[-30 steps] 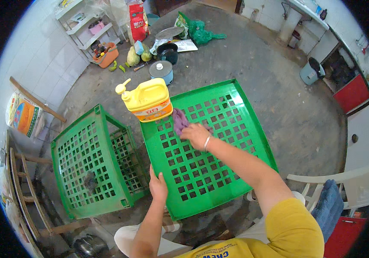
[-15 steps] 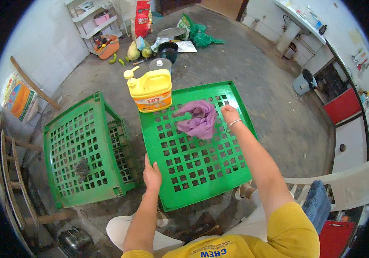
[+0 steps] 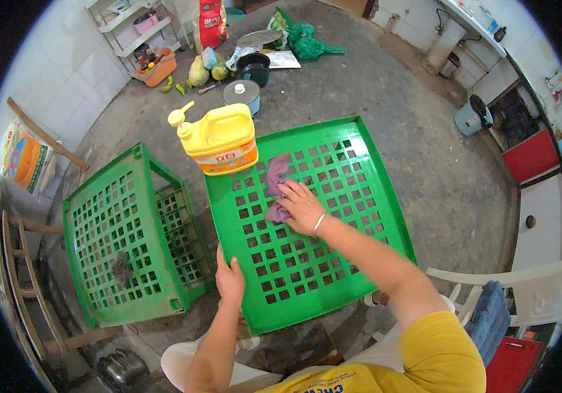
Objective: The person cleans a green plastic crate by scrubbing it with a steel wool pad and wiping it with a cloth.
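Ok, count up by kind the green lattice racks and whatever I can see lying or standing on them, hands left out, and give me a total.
Green lattice racks: 2, one under the cloth, one further left
Yellow pump jug: 1
Purple cloth: 1
Grey clump: 1
Total: 5

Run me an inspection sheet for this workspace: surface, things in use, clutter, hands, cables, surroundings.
Surface: green table with a grid of square holes and a raised rim.
Things in use: purple cloth lying crumpled on the table; yellow pump jug upright at the far left corner.
Clutter: lidded pot, dark pot and green bag on the floor beyond.
Hands: right hand over the cloth, fingers extended; left hand at the table's left edge, fingers partly hidden.
Cables: none clearly made out.
Surroundings: second green table tipped over at left, grey scrubber on it; pale chair at right.
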Available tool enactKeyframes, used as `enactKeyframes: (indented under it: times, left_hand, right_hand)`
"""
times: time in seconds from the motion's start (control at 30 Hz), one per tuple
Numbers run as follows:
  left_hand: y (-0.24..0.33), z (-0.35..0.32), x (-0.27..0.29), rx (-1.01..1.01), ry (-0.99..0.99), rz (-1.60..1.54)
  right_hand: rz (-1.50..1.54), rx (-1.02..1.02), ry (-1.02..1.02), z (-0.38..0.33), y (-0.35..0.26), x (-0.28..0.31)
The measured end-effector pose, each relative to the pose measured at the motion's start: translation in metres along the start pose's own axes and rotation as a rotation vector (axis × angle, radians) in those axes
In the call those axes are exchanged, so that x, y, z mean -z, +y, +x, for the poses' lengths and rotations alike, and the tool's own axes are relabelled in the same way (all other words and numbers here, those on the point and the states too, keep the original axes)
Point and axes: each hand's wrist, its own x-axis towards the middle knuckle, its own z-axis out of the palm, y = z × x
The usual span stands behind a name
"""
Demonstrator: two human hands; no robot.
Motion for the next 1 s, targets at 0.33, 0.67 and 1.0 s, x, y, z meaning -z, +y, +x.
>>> enactKeyframes:
  times: [0.33,0.67,1.0]
  left_hand:
    - [0.035,0.0,0.012,0.133,-0.089,-0.017]
    - [0.024,0.002,0.003,0.088,-0.04,-0.194]
    - [0.005,0.005,-0.01,0.004,-0.01,-0.228]
  right_hand:
    - [-0.147,-0.181,0.413,0.125,0.067,0.026]
    - [-0.305,-0.248,-0.02,0.117,0.157,0.05]
    - [-0.122,-1.16,0.313,0.043,0.277,0.111]
